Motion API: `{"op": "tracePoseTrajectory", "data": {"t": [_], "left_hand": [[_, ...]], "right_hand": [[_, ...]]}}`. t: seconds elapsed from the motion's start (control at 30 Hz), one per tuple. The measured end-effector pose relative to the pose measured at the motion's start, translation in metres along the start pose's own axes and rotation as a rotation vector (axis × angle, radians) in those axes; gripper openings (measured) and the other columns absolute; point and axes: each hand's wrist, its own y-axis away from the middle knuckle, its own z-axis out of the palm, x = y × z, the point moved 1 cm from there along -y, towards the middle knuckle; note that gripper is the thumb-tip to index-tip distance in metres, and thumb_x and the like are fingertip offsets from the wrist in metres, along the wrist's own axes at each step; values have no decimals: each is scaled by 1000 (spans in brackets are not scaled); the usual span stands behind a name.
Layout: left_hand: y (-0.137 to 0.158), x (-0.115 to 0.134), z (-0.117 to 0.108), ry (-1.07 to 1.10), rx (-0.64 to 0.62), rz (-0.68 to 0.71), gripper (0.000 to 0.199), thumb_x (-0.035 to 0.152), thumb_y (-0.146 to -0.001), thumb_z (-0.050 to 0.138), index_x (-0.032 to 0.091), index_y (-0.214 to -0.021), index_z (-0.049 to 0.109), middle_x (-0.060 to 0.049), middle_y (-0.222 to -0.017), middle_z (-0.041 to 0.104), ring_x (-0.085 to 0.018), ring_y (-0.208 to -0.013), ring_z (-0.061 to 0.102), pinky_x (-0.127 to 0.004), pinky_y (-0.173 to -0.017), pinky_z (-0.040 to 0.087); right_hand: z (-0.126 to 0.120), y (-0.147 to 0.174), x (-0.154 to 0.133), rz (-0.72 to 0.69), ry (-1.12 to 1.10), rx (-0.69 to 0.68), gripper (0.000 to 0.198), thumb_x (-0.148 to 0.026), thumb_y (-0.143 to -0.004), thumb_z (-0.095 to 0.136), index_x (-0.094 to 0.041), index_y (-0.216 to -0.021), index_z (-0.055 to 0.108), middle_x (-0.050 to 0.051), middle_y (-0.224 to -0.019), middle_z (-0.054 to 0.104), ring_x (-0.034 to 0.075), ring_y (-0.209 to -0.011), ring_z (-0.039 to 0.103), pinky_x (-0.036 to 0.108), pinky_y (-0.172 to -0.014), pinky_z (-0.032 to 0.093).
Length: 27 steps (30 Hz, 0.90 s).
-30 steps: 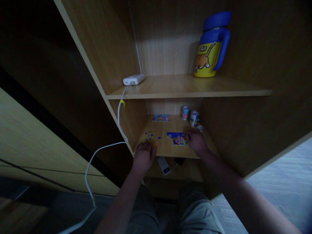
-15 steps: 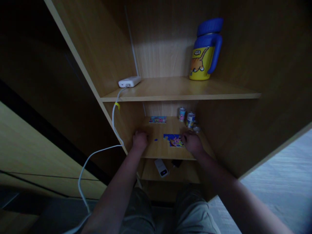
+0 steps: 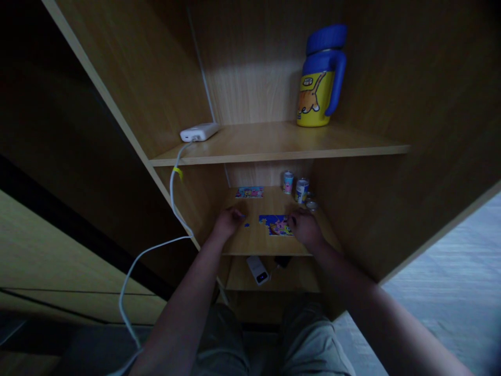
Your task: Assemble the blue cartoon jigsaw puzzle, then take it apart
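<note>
Behind the puzzle (image 3: 277,225) stand printed cans (image 3: 301,191).

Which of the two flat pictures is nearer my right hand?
The front puzzle, its left edge jagged; the back picture is rectangular.

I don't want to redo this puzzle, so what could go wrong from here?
The right hand is over the right end of the partly assembled jigsaw puzzle and might shift it. The loose blue piece lies between the left hand and puzzle, and could get knocked away. The white cable passes near the left forearm; a snag might pull the white device off the upper shelf.
</note>
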Motion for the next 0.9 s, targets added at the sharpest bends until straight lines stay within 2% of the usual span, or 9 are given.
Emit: {"op": "tracePoseTrajectory", "data": {"t": [0.1,0.23,0.37,0.6,0.9], "left_hand": [[1,14,18,232,2,60,25,19,-90,75,24,-114,80,-4,-96,84,-22,-90,80,-36,-87,64],[1,35,43,296,-34,141,14,22,-96,70,22,-101,83,-6,-101,86,-23,-97,81,-39,-95,64],[3,45,57,253,-26,190,18,19,-98,67,23,-102,84,-5,-102,87,-23,-96,81,-39,-95,65],[8,41,64,194,46,230,24,14,-100,62,22,-106,84,-7,-109,87,-25,-105,81,-44,-103,63],[9,46,63,95,74,246,19,14,-100,64,22,-100,81,-5,-102,85,-25,-102,77,-42,-103,60]], "right_hand": [[-1,0,-1,4,4,-3,31,-31,-110,52,-19,-99,79,13,-107,78,26,-102,69,35,-95,48],[0,0,0,1,-3,-9,32,-29,-110,52,-18,-101,79,13,-107,78,26,-102,70,35,-96,48],[2,-1,2,-3,-16,-4,31,-29,-110,52,-18,-100,80,13,-107,78,26,-103,69,34,-98,48],[3,-1,4,-5,-23,8,30,-30,-109,53,-19,-103,80,13,-108,79,27,-105,69,36,-101,47],[1,0,3,7,-6,-15,31,-31,-109,53,-18,-104,80,14,-110,79,27,-104,69,36,-99,48]]}}
